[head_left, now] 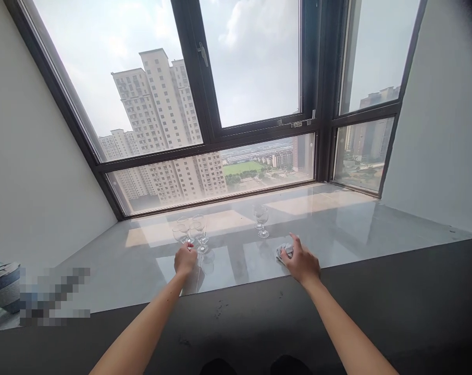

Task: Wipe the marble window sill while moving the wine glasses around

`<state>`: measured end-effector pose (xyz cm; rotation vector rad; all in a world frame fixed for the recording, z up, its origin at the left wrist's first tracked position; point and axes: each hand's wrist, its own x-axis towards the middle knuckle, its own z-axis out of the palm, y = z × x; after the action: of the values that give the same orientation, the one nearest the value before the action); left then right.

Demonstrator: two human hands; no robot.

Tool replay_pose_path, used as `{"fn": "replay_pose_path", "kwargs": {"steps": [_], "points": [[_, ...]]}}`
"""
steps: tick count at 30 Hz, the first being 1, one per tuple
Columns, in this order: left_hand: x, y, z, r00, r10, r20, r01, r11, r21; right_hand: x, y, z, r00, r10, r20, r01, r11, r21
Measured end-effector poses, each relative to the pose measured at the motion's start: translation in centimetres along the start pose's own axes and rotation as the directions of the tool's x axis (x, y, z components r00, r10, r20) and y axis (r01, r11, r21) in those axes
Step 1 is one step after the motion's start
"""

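Window sill [337, 229], bearing a group of wine glasses [193, 229]. Left hand [185, 260] just in front of the group, fingers curled together at a glass foot; grip unclear. Right of the group: two more glasses [261, 219]; grey cloth [282, 251] under right hand [303, 263], fingers apart.

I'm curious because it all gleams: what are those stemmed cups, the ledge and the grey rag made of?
Stemmed cups: clear glass, it seems, see-through with bright rims. Ledge: probably polished stone or glazed tile, pale grey, mirroring the window. Grey rag under the right hand: soft cloth, crumpled.
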<state>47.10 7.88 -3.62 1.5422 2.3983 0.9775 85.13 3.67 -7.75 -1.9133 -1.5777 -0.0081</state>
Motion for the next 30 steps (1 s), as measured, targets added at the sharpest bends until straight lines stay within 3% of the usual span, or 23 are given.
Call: {"fn": "replay_pose_path", "kwargs": {"steps": [5,11,15,20,26,30], "points": [[-0.3,-0.1,0.1,1.0,0.023,0.02,-0.024,0.998,0.054,0.0,0.1,0.1,1.0,-0.007,-0.002,0.007,1.0,-0.006],[-0.2,-0.1,0.5,0.995,0.079,-0.068,-0.077,0.996,0.04,0.0,0.2,0.2,1.0,-0.017,-0.011,0.017,1.0,-0.009],[0.5,0.2,1.5,0.998,0.057,0.01,-0.055,0.993,-0.105,0.0,0.2,0.3,1.0,-0.015,-0.016,0.015,1.0,-0.015],[1.6,0.9,2.5,0.994,-0.028,0.106,0.059,0.953,-0.298,0.1,0.3,0.4,0.999,-0.023,-0.033,0.023,1.0,-0.01],[1.0,2.0,2.8,0.994,0.015,0.112,0.014,0.968,-0.25,0.1,0.2,0.5,0.998,-0.02,-0.056,0.021,1.0,0.022],[-0.7,2.9,3.5,0.99,0.072,0.12,-0.059,0.992,-0.107,0.2,0.2,0.5,0.992,-0.078,-0.103,0.081,0.996,0.026]]}}
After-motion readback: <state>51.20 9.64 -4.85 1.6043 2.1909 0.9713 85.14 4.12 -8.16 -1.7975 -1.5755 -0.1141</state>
